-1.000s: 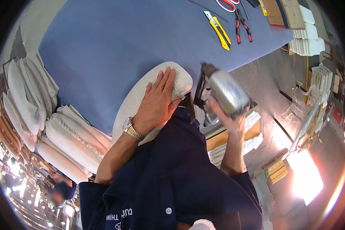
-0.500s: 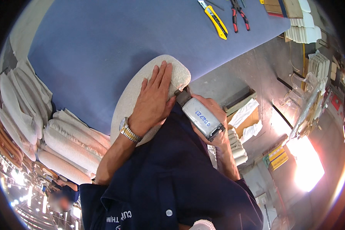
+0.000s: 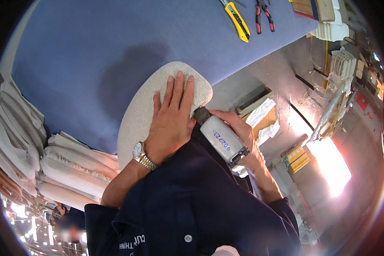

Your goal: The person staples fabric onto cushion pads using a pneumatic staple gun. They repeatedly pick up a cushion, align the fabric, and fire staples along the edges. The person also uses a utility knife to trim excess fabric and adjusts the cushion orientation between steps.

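Observation:
A rounded seat pad (image 3: 134,112) covered in beige woven fabric lies at the near edge of the blue-covered table, against my body. My left hand (image 3: 170,121) rests flat on its top, fingers stretched out and slightly spread. In my right hand (image 3: 243,131) is a grey staple gun (image 3: 219,135), gripped round its body. The dark nose of the gun meets the right-hand edge of the pad, close below my left fingers. Most of my right fingers are hidden behind the gun.
On the blue table (image 3: 85,47) lie a yellow utility knife (image 3: 239,25) and red-handled pliers (image 3: 264,19) at the far right. Fabric-covered pads (image 3: 72,164) are stacked at the left. A wooden box (image 3: 256,102) stands below the table's right edge. Another person (image 3: 70,224) is at lower left.
The whole view has shifted slightly. My left hand has slid a little down the pad with its fingers more spread. The staple gun stays at the pad's edge, its body turned a little steeper.

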Motion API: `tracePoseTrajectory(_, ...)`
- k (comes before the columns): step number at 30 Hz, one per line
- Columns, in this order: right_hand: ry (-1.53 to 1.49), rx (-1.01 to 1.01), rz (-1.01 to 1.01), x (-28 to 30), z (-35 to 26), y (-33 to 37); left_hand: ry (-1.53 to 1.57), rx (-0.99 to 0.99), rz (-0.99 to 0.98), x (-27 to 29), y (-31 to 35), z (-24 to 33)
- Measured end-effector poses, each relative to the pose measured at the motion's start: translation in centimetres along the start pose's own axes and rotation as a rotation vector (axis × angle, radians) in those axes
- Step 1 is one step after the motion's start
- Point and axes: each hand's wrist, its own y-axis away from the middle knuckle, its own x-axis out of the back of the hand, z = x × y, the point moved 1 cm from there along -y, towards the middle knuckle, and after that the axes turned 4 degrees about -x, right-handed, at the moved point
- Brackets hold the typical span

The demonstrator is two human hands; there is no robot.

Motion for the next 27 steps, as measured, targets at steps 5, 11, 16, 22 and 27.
tracePoseTrajectory(5, -0.07, -0.084, 0.024, -0.5, 1.4, 0.7, 0.0, 0.011, 0.025, -0.5, 0.0, 0.3)
tracePoseTrajectory(11, -0.159, -0.132, 0.073, -1.6, 2.2, 1.3, 0.111, -0.053, 0.046, -0.1, 0.5, -0.6)
tracePoseTrajectory(16, -0.057, 0.255, 0.116, -1.8, 3.7, 0.9, 0.142, -0.039, 0.007, 0.6, 2.2, -2.5)
tracePoseTrajectory(22, -0.047, 0.33, 0.189, -2.8, 3.8, 2.1, -0.084, 0.028, 0.042, 0.1, 2.7, -0.5)
tracePoseTrajectory(27, -0.095, 0.29, 0.178, -3.4, 3.3, 2.7, -0.128, 0.011, 0.067, -0.4, 2.8, -0.5)
